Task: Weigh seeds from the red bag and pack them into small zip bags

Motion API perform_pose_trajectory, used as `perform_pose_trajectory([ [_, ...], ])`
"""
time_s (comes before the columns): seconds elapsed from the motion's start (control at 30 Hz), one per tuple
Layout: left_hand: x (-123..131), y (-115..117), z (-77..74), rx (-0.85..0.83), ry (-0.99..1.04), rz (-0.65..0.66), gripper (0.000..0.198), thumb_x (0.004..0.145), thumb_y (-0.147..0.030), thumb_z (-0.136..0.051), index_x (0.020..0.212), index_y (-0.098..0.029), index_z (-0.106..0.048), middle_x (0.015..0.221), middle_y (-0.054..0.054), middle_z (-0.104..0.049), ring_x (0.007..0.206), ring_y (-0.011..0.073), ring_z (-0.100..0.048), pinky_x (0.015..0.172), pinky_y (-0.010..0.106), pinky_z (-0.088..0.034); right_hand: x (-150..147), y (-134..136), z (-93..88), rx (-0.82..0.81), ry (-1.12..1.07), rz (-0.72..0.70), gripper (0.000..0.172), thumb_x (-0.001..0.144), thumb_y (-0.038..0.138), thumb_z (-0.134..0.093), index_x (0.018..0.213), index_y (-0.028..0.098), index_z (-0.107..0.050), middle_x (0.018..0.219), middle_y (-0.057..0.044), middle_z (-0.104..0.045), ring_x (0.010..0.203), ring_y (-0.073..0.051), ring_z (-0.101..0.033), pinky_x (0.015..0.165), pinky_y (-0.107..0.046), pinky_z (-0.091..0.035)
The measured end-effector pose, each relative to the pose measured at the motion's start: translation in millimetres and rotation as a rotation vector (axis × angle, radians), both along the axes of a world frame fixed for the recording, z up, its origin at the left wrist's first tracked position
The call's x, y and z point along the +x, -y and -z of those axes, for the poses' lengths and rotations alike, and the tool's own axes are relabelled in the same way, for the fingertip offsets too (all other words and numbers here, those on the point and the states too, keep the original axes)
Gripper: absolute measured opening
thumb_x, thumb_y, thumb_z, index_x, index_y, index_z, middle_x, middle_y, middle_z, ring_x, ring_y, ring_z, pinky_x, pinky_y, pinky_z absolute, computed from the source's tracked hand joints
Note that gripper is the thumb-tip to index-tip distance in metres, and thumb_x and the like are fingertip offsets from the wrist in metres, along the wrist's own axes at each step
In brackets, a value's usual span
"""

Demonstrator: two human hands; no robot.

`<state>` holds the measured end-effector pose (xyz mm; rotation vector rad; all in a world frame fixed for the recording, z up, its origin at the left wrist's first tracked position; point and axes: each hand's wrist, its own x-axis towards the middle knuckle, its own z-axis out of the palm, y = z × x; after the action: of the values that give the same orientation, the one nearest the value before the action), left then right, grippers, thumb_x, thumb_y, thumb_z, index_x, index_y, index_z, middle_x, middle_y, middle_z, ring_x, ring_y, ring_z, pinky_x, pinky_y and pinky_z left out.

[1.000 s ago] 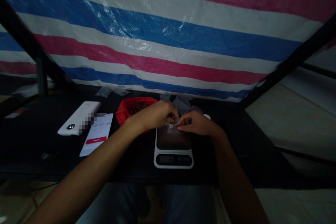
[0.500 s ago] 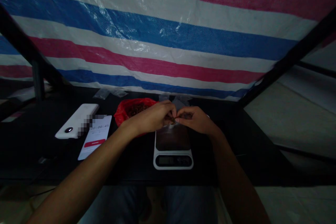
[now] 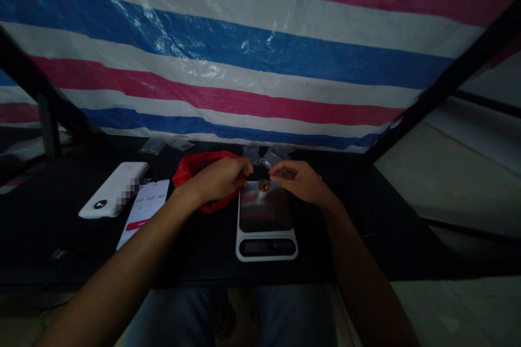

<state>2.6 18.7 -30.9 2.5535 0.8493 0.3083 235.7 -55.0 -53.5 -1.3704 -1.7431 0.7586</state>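
Note:
A white kitchen scale [image 3: 266,227] sits on the dark table in front of me. At the far edge of its platform stands a small cup [image 3: 263,186] filled with brown bits. My left hand [image 3: 217,180] hovers over the red plastic bag [image 3: 191,168] of brown material, its fingers curled toward the cup. My right hand [image 3: 297,181] sits just right of the cup, fingertips pinched together. What, if anything, each hand holds is too small to make out.
A white power bank [image 3: 114,190] and a phone [image 3: 144,211] showing a timer lie at the left. Small clear bags [image 3: 166,144] lie by the striped tarp [image 3: 260,49] at the back. Black frame bars [image 3: 439,87] slant on both sides.
Both hands were pressed together over the cup on the scale. They have drawn apart, the left toward the red bag, and the filled cup now shows between them.

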Motion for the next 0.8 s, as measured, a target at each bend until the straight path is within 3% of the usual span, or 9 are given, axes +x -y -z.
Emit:
perform_pose_trajectory([
  [0.23, 3.6, -6.4, 16.5, -0.033, -0.01, 0.018, 0.021, 0.087, -0.012, -0.064, 0.105, -0.02, -0.068, 0.102, 0.006, -0.078, 0.095, 0.0214, -0.073, 0.085, 0.029, -0.052, 2.4, -1.3, 2.8, 0.043, 0.021, 0.004, 0.018, 0.087, 0.031, -0.065, 0.093, 0.018, -0.076, 0.089, -0.005, -0.076, 0.081, -0.019, -0.068, 0.07, -0.03, -0.048],
  [0.43, 12.5, 3.5, 4.2, -0.186, 0.303, 0.108, 0.02, 0.09, -0.017, -0.064, 0.11, -0.018, -0.065, 0.105, 0.005, -0.076, 0.099, 0.0179, -0.072, 0.089, 0.028, -0.055, 5.2, -2.7, 2.1, 0.072, 0.017, 0.029, 0.018, 0.087, 0.032, -0.065, 0.091, 0.018, -0.076, 0.089, -0.005, -0.076, 0.079, -0.019, -0.067, 0.071, -0.031, -0.048],
  [0.53, 19.1, 9.7, 0.8, -0.233, 0.295, 0.168, 0.023, 0.092, -0.02, -0.064, 0.114, -0.017, -0.065, 0.104, 0.005, -0.077, 0.1, 0.0182, -0.073, 0.09, 0.028, -0.054, 5.5, -3.2, 2.2, 0.068, 0.016, 0.026, 0.018, 0.088, 0.031, -0.063, 0.09, 0.018, -0.075, 0.088, -0.005, -0.076, 0.079, -0.019, -0.067, 0.07, -0.031, -0.048],
  [0.67, 7.8, 5.9, -2.3, -0.084, 0.247, 0.126, 0.023, 0.094, -0.023, -0.06, 0.115, -0.02, -0.07, 0.112, 0.005, -0.076, 0.103, 0.0193, -0.071, 0.094, 0.029, -0.052, 7.4, -4.2, 3.7, 0.068, -0.007, 0.044, 0.017, 0.088, 0.031, -0.064, 0.091, 0.018, -0.075, 0.09, -0.006, -0.076, 0.08, -0.02, -0.069, 0.072, -0.032, -0.05],
  [0.8, -23.0, -12.2, -0.9, 0.129, 0.068, -0.093, 0.025, 0.094, -0.021, -0.052, 0.106, -0.016, -0.073, 0.113, 0.01, -0.074, 0.104, 0.0233, -0.068, 0.094, 0.032, -0.05, 8.9, -5.8, 5.8, 0.092, -0.03, 0.056, 0.016, 0.088, 0.03, -0.064, 0.093, 0.018, -0.074, 0.091, -0.006, -0.077, 0.083, -0.02, -0.07, 0.075, -0.033, -0.051],
])
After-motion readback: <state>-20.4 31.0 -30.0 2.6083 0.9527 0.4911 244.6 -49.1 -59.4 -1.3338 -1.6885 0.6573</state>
